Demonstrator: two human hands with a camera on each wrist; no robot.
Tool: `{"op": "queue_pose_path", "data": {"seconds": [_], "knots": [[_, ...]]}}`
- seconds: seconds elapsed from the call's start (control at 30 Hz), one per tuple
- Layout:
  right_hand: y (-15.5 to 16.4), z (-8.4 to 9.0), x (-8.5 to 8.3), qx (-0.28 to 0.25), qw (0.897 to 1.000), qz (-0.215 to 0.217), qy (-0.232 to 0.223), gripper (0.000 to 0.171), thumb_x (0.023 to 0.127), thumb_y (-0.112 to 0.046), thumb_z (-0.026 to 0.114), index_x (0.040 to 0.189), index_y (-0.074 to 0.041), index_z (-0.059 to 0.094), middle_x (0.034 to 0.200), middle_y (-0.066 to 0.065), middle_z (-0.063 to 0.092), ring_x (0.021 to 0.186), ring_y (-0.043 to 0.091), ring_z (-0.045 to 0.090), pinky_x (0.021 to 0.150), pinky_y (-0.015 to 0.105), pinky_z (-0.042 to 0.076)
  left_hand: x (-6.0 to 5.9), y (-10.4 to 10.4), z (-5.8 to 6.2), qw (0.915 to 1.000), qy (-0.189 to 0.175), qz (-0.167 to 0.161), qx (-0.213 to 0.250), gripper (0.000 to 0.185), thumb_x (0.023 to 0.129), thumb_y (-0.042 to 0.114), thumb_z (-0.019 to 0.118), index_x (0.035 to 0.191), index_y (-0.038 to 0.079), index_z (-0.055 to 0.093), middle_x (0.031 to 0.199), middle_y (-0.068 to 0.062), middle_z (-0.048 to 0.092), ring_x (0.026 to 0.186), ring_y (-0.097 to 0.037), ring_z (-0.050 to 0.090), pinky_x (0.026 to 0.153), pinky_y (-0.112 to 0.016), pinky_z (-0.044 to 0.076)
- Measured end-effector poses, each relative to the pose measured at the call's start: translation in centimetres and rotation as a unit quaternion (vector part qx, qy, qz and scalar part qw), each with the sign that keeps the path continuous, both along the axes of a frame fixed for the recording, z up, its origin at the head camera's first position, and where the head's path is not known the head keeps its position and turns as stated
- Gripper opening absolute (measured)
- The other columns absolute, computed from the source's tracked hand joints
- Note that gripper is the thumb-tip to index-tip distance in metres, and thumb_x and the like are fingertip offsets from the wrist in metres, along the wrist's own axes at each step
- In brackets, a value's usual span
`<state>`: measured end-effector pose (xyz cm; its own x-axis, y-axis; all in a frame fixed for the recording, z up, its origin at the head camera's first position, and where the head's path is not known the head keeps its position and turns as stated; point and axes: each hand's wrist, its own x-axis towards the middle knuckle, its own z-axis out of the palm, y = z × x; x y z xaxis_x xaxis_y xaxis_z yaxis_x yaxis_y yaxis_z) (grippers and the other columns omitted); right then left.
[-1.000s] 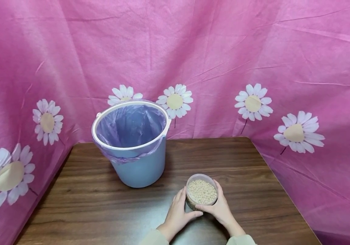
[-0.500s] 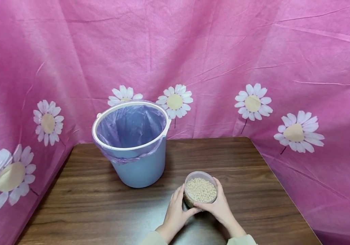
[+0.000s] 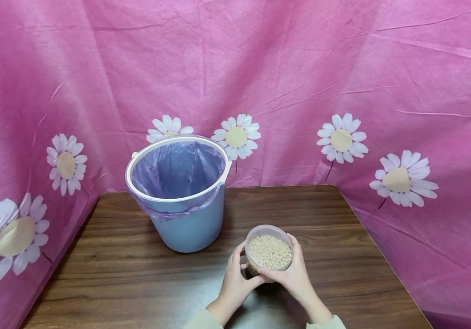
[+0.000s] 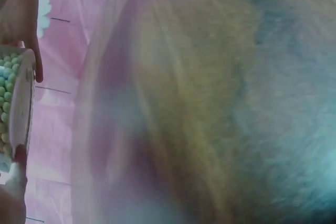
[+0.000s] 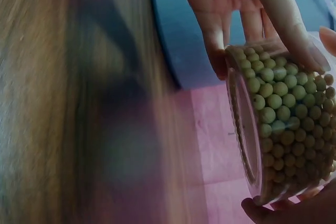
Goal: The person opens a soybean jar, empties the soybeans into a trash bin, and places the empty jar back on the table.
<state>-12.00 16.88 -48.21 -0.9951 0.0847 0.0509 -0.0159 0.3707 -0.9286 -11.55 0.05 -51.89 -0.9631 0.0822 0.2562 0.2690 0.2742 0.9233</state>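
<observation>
A round clear plastic tub [image 3: 265, 230] full of small pale round balls [image 3: 270, 253] is held between both hands. My left hand [image 3: 233, 283] grips its left side and my right hand [image 3: 298, 279] its right, thumbs toward me. In the right wrist view the tub's base [image 5: 245, 129] shows above the table, tilted. There the left fingers reach the base's edge while the left thumb [image 5: 299, 45] presses the side wall. The left wrist view catches only part of the tub [image 4: 22, 103] at its left edge, with fingers at both ends.
A blue bucket [image 3: 192, 230] with a white rim and a purple bag liner [image 3: 178, 171] stands back left of the tub on the wooden table [image 3: 136, 278]. A pink cloth [image 3: 285, 68] with white daisies hangs behind and along the sides.
Both hands have raised the tub and moved it slightly away from me and left. Its upper edge looks higher and larger. The bucket stays where it was.
</observation>
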Motion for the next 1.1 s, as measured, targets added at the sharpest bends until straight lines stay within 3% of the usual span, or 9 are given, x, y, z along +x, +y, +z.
{"op": "queue_pose_path", "data": {"seconds": [0.17,0.27,0.43,0.6,0.83,1.1], "knots": [[-0.5,1.0,0.3,-0.013,1.000,-0.003,0.016,0.118,0.060,-0.020,0.094,0.152,-0.004,0.021,0.153,0.022,0.031,0.134,0.038,0.040,0.109,0.057,0.031,-0.1,-0.6,0.9,0.9998,0.016,-0.006,0.010,0.098,0.071,0.035,0.089,0.150,0.016,0.035,0.148,-0.007,0.043,0.118,-0.021,0.053,0.090,-0.028,0.054],[-0.8,1.5,0.6,-0.022,0.999,-0.004,0.024,0.117,0.059,-0.017,0.094,0.151,-0.004,0.023,0.153,0.020,0.033,0.134,0.035,0.040,0.109,0.054,0.030,-0.1,-0.7,1.4,0.9994,0.030,-0.013,0.012,0.103,0.068,0.033,0.091,0.152,0.017,0.033,0.151,-0.007,0.041,0.126,-0.023,0.051,0.093,-0.030,0.054],[-1.7,1.8,1.2,-0.025,0.999,-0.008,0.025,0.114,0.059,-0.017,0.093,0.150,-0.004,0.025,0.150,0.021,0.037,0.132,0.035,0.043,0.108,0.053,0.033,0.3,-0.6,1.9,0.9997,0.002,-0.012,0.020,0.112,0.065,0.035,0.093,0.153,0.023,0.025,0.152,-0.006,0.041,0.136,-0.025,0.045,0.108,-0.044,0.043],[-2.6,1.7,1.8,-0.006,0.999,-0.014,0.035,0.113,0.057,-0.021,0.094,0.149,-0.004,0.029,0.147,0.020,0.041,0.129,0.035,0.046,0.105,0.053,0.036,0.8,-0.4,1.7,0.9998,-0.017,0.004,0.005,0.122,0.062,0.032,0.093,0.155,0.018,0.016,0.154,-0.012,0.038,0.138,-0.031,0.043,0.109,-0.054,0.040],[-2.8,2.0,2.2,0.006,0.998,-0.013,0.053,0.112,0.055,-0.021,0.094,0.148,-0.007,0.033,0.142,0.014,0.045,0.126,0.029,0.048,0.104,0.048,0.037,1.1,-0.4,1.9,0.9983,0.025,0.053,-0.007,0.119,0.056,0.030,0.095,0.153,0.018,0.026,0.150,-0.005,0.045,0.133,-0.024,0.049,0.107,-0.046,0.045],[-2.4,2.9,2.4,0.005,0.997,0.026,0.075,0.109,0.054,-0.018,0.096,0.146,-0.011,0.037,0.138,0.006,0.051,0.119,0.016,0.050,0.100,0.029,0.040,1.2,-1.3,2.2,0.9976,0.058,0.037,0.004,0.119,0.053,0.035,0.097,0.151,0.020,0.031,0.146,-0.002,0.049,0.129,-0.021,0.052,0.106,-0.040,0.045]]}}
